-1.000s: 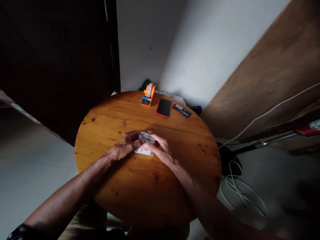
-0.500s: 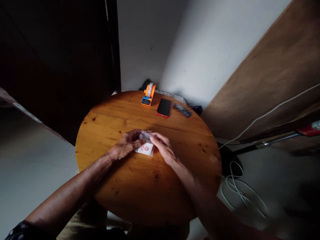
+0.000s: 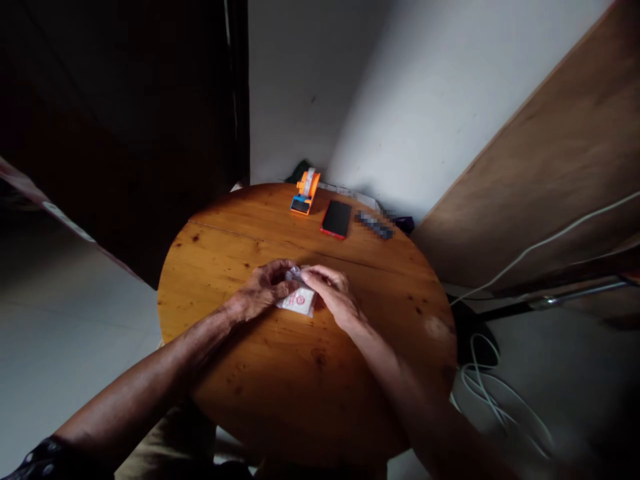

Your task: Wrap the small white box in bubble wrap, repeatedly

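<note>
Right now I have red printing in view on the packet [image 3: 301,302]: a round emblem with smaller marks to its left, all too small for me to read. White tape on the orange-and-blue dispenser [image 3: 305,191] seems to carry faint print as well, illegible from here.

Compared with a second ago, the emblem shows far better; back then the right thumb lay across it, and now that thumb has drawn off toward the far edge. The whole view has swung a little too, so the bench [image 3: 280,390] sits further right for me.

My left hand [image 3: 266,287] is partly closed, thumb flat over the packet's left side, fingers curled round behind, holding it. My right hand [image 3: 339,297] is half curled, thumb and fingertips touching the crumpled clear film at the far right corner; whether they pinch it, I cannot tell. So the packet lies between both hands, near the bench's middle, its near edge toward me, with the red-edged phone [image 3: 336,219] well beyond.
</note>
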`<state>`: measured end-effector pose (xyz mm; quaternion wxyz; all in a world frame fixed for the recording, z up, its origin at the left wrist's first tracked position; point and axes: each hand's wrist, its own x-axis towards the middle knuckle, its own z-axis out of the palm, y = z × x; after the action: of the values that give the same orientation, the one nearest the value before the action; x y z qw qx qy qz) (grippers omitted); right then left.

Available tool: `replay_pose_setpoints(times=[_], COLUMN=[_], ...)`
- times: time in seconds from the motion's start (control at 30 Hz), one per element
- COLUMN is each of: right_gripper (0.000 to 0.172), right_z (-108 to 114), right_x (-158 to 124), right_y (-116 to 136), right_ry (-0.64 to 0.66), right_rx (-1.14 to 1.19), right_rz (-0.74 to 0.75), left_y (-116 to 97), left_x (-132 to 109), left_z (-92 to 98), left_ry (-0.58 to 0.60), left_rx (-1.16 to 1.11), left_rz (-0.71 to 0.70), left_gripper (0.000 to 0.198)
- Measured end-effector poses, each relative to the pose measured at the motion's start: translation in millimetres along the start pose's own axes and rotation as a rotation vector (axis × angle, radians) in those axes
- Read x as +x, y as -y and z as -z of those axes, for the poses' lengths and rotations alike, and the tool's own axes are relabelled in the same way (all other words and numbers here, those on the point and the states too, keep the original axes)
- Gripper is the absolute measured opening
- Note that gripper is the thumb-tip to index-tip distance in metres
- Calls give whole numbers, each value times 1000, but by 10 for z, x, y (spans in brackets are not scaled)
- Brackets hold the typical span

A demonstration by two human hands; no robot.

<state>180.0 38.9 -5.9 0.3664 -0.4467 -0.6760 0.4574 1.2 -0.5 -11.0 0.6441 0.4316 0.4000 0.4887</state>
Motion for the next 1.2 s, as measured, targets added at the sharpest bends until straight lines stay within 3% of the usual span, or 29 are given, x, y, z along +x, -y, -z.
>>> replay_pose_setpoints(times=[0.33,0.57,1.1,1.2], right_gripper=[27,27,21,21], right_z=[-43,-65,-24,-35], right_x=[47,-8,-94,-94], right_y=[25,67,102,79], right_ry=[-64,-46,-77,-71], right_rx=[56,-51,-198,-170], right_rz=[40,80,261,235], left_y=[0,16,-9,-1], left_x=[-3,7,16,19], left_z=[12,-13,-66,-75], left_ry=[6,-52,-110,-114], left_rx=[126,192,307,296], left_rz=[-22,-38,-69,-67], left_gripper=[56,63,53,54])
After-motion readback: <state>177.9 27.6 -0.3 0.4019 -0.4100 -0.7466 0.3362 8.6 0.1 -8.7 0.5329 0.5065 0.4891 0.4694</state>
